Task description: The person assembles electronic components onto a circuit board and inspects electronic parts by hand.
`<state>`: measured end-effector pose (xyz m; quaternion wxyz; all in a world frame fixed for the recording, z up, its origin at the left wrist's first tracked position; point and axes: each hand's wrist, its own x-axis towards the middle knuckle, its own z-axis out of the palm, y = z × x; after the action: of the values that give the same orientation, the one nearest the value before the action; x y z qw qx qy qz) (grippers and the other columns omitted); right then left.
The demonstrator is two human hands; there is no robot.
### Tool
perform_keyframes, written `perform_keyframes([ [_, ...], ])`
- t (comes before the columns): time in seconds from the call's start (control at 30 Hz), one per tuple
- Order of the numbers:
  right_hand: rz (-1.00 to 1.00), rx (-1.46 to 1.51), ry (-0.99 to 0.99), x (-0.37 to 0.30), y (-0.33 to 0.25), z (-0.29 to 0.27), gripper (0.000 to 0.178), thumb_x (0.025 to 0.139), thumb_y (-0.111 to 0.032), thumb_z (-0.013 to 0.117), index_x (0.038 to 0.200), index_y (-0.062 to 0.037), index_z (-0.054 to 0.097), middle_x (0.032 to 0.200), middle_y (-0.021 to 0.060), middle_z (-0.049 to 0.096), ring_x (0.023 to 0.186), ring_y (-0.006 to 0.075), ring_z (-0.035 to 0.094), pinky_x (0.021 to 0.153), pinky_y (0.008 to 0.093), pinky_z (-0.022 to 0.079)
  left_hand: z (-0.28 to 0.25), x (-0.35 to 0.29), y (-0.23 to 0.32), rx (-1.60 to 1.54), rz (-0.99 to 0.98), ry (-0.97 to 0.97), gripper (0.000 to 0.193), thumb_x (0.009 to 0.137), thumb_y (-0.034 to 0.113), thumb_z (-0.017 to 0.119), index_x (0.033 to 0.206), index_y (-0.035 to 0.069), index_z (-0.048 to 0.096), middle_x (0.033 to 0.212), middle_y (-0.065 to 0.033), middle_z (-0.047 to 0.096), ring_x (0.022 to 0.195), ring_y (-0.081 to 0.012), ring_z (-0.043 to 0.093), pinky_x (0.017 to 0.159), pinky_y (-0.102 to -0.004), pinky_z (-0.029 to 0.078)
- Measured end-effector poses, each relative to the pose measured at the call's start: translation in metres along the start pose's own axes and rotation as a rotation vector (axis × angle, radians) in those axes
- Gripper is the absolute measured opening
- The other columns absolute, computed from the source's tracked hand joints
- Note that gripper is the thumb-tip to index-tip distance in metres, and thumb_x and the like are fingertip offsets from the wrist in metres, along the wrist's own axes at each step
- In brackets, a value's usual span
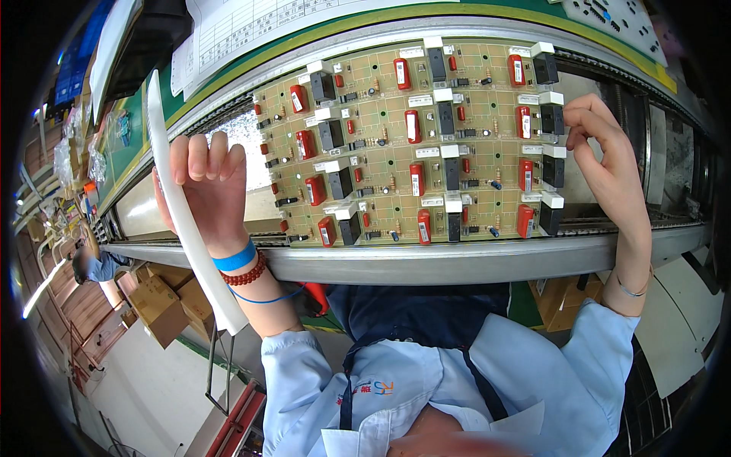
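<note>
A panel of tan circuit boards [396, 167] lies in front of me, populated in rows with red capacitors [413, 126], black block components [330, 135] and white parts. My left hand [204, 190], wearing a blue wristband and red beads, is at the panel's left. Its fingers curl round a long, thin white piece [180, 206], seen nearly edge-on and standing tilted; the thumb is partly behind it. My right hand [605, 156] is at the panel's right edge, fingers bent together beside a black block component [552, 119]. What its fingertips pinch, if anything, is hidden.
Metal rails [442, 263] with a chain track run along the panel's near and far sides. Beyond lie printed sheets [259, 27] and a white tray [609, 27] with small black parts. Cardboard boxes [161, 305] stand at lower left; another person [103, 266] is at far left.
</note>
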<state>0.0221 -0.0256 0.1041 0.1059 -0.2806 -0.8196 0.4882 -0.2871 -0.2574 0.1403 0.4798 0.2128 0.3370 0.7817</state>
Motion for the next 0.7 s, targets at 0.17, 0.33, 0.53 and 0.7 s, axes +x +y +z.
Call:
perform_keyframes([
  [0.17, 0.002, 0.020, 0.004, -0.0003, -0.0006, 0.0004, 0.017, 0.075, 0.005, 0.042, 0.090, 0.0062, 0.050, 0.086, 0.0069, 0.046, 0.071, 0.0118, 0.044, 0.065, 0.0229, 0.036, -0.0017, 0.0004, -0.0003, 0.007, 0.001, -0.008, 0.022, 0.084, 0.025, 0.059, 0.071, 0.015, 0.044, 0.070, 0.0045, 0.043, 0.068, -0.0086, 0.035, 0.065, -0.0226, 0.029],
  [0.33, 0.000, 0.035, 0.006, -0.0003, 0.0003, 0.0007, 0.017, 0.076, 0.006, 0.042, 0.090, 0.0062, 0.050, 0.086, 0.0070, 0.046, 0.071, 0.0119, 0.045, 0.064, 0.0228, 0.036, -0.0011, -0.0001, 0.0000, 0.011, -0.004, 0.008, 0.022, 0.083, 0.025, 0.060, 0.071, 0.015, 0.044, 0.070, 0.0045, 0.042, 0.068, -0.0086, 0.034, 0.065, -0.0226, 0.029],
  [0.53, -0.006, 0.034, 0.007, -0.0006, 0.0010, 0.0005, 0.017, 0.076, 0.005, 0.043, 0.091, 0.0067, 0.050, 0.087, 0.0073, 0.047, 0.071, 0.0119, 0.045, 0.065, 0.0227, 0.037, -0.0009, 0.0002, -0.0002, 0.003, -0.011, 0.005, 0.022, 0.082, 0.025, 0.061, 0.071, 0.015, 0.044, 0.070, 0.0046, 0.042, 0.068, -0.0087, 0.035, 0.065, -0.0225, 0.029],
  [0.7, 0.007, 0.024, 0.002, -0.0006, 0.0003, 0.0000, 0.017, 0.076, 0.005, 0.042, 0.091, 0.0068, 0.050, 0.087, 0.0073, 0.046, 0.071, 0.0120, 0.045, 0.065, 0.0229, 0.037, -0.0017, 0.0006, 0.0002, -0.003, -0.013, -0.005, 0.022, 0.081, 0.024, 0.062, 0.072, 0.015, 0.044, 0.070, 0.0046, 0.043, 0.068, -0.0087, 0.035, 0.065, -0.0226, 0.030],
])
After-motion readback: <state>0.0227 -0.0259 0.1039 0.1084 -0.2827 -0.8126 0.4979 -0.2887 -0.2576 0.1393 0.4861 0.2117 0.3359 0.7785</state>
